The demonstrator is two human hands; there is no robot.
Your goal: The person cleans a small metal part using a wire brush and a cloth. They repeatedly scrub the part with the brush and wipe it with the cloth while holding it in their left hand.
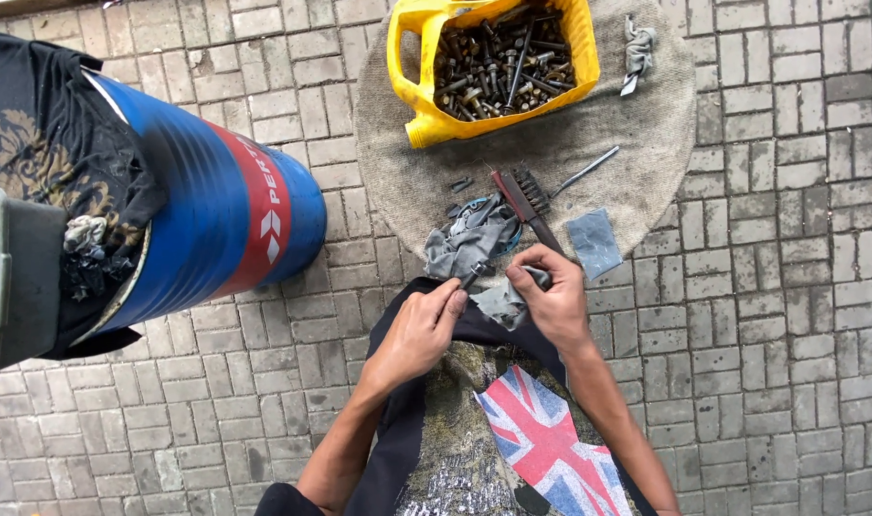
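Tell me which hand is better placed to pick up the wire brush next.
Probably the right hand: the wire brush lies just beyond it on the mat, while the left hand pinches a small bolt.

At 10 o'clock the blue drum point(216, 205) blocks passage; at 12 the yellow container point(409, 86) stands; paving point(789, 287) at 3 o'clock lies open.

Even, soft daylight — bright but without hard shadows. A faint sheen runs along the blue drum point(216, 205) at left. Focus is sharp at the centre; the paving point(789, 287) lines bow towards the edges — wide-lens distortion. No noticeable motion blur.
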